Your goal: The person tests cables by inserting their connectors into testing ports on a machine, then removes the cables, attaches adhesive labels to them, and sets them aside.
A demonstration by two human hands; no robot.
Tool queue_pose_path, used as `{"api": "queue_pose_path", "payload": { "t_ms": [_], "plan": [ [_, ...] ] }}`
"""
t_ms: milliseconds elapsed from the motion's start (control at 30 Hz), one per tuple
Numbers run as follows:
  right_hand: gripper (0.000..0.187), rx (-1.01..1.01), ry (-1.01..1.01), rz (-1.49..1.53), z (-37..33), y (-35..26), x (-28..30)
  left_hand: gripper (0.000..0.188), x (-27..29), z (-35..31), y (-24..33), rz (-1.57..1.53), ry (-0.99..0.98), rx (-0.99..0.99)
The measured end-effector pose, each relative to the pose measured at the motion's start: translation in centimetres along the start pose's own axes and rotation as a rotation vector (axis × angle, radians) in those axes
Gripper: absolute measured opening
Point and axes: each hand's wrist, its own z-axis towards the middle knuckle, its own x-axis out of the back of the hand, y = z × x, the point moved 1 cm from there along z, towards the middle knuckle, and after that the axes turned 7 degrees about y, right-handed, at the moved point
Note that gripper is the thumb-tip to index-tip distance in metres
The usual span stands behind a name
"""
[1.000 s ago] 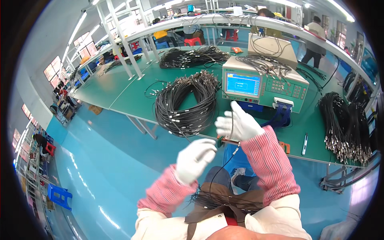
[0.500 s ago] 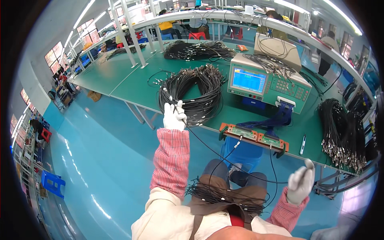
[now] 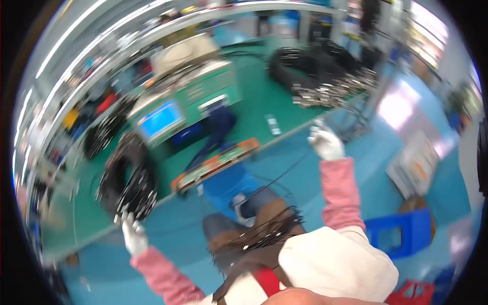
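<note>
Motion blurs the picture. My left hand (image 3: 134,238), in a white glove, is at the bench's front edge by a large coil of black cables (image 3: 111,179) with metal ends. Its fingers point at the coil but are too smeared to show a grip. My right hand (image 3: 326,143), also gloved, is raised at the right, just off the bench edge, its fingers drawn together around a thin black cable (image 3: 287,171) that slants down toward my lap. A bunch of black cables (image 3: 256,231) lies across my lap. An orange-and-green connector fixture (image 3: 218,166) runs along the bench edge between my hands.
Behind the fixture stands a tester (image 3: 195,90) with a lit blue screen, linked by dark blue wiring (image 3: 218,124). More black cable bundles (image 3: 325,76) lie at the bench's right. A pen-like tool (image 3: 273,125) lies nearby. A blue stool (image 3: 406,234) stands right.
The view has swung to the right, so bench, tester and coil appear farther left and tilted. My right hand has risen from below to the bench edge; my left stays near the coil.
</note>
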Motion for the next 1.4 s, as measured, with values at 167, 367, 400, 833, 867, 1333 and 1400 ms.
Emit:
{"api": "queue_pose_path", "payload": {
  "t_ms": [167,367,400,833,867,1333,1400],
  "plan": [
    [0.033,0.077,-0.04,-0.066,-0.4,-3.2,2.1,0.041,0.3,-1.6,-1.9,-0.048,-0.077,0.145],
    [0.033,0.058,-0.031,-0.114,0.1,-3.1,1.5,0.04,0.8,-2.8,-1.6,-0.228,-0.221,0.356],
    [0.033,0.042,-0.032,-0.108,0.5,-2.9,1.4,0.04,1.1,-2.9,-1.4,-0.197,-0.288,0.368],
    [0.028,0.018,0.123,-0.662,2.0,1.9,-0.7,0.041,-7.6,-3.2,-6.4,0.557,0.229,0.175],
    [0.026,-0.046,0.13,-0.892,1.7,2.8,-1.0,0.039,-9.2,-3.2,-7.7,0.63,0.222,0.094],
    [0.03,0.038,-0.091,-1.61,0.7,15.6,-4.3,0.027,-16.3,-3.1,-14.7,1.196,-0.179,-0.382],
    [0.031,0.358,-0.142,-1.717,0.6,16.5,-3.3,0.026,-16.5,-3.4,-15.6,1.071,-0.155,-0.178]
  ]
}}
